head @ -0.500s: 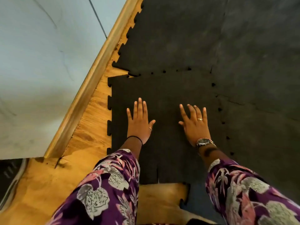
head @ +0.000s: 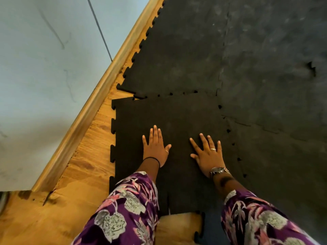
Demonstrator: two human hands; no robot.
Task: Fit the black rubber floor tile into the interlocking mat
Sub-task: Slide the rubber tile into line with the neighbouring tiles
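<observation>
The black rubber floor tile [head: 177, 117] lies flat on the wooden floor, its toothed edges meeting the interlocking mat [head: 265, 76] along the far and right sides. Small dark gaps show along both seams. Its far left corner overlaps a tab of the mat tile beyond. My left hand [head: 155, 147] rests flat on the tile, fingers spread, palm down. My right hand [head: 207, 154], with a ring and a wristwatch, presses flat on the tile close to the right seam. Neither hand grips anything.
A wooden skirting board [head: 92, 106] runs diagonally along a pale wall [head: 44, 68] at the left. Bare wood floor [head: 85, 174] shows between the skirting and the tile's toothed left edge. Another mat piece [head: 208, 227] lies near my sleeves.
Both hands lie flat on the tile as before; my right hand's fingers are spread a little wider. The tile has not visibly shifted.
</observation>
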